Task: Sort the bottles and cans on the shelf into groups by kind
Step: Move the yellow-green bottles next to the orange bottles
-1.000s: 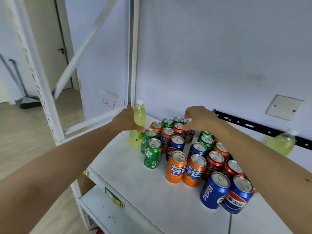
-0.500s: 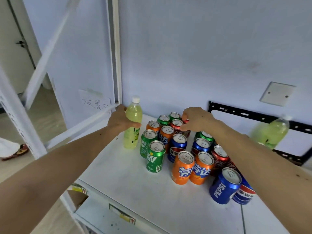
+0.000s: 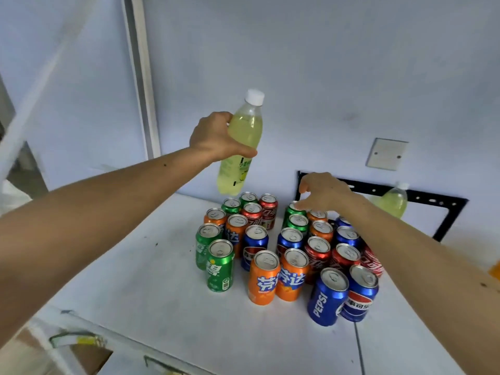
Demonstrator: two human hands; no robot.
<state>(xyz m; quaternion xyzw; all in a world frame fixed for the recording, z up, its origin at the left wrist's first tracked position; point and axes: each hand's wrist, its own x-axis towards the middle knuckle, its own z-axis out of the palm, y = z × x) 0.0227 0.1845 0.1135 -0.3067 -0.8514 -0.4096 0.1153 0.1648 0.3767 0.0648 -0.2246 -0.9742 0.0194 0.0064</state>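
- Two bare hands reach out over a flat white shelf (image 3: 162, 307).
- The left hand (image 3: 213, 139) is wrapped tight around a clear plastic bottle of yellow-green drink with a white cap (image 3: 239, 143). The bottle is up in the air, tilted a little, above the back of the cans.
- The right hand (image 3: 323, 192) is loose, with fingers bent down. Its fingertips touch the top of a green metal can (image 3: 293, 211) at the back.
- Many metal cans stand upright and close together on the shelf: green, orange, red and blue ones, all mixed up.
- A blue can with the word PEPSI (image 3: 327, 296) stands at the front right.
- Two orange cans (image 3: 278, 280) stand side by side, touching, near the front.
- Another yellow-green bottle (image 3: 393, 201) is far back on the right, near a black metal bracket (image 3: 446, 209).
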